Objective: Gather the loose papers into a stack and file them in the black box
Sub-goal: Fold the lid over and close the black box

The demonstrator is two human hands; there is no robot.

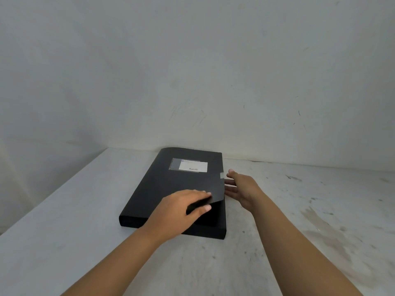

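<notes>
The black box (162, 184) lies flat on the white table (64, 242), its far end near the wall. A white label (189, 165) sits on its lid. My left hand (179, 207) rests on the near right part of the lid, fingers on top and thumb under the lid's near corner, which is bent up slightly. My right hand (241, 189) is at the box's right side, fingers spread and reaching under the lid's right edge by a small tab (222, 175). No loose papers are in view.
A plain white wall (192, 71) rises right behind the table. The table's surface to the right carries grey smudges (324, 229). The table's left edge (53, 193) runs diagonally, with the wall beyond it.
</notes>
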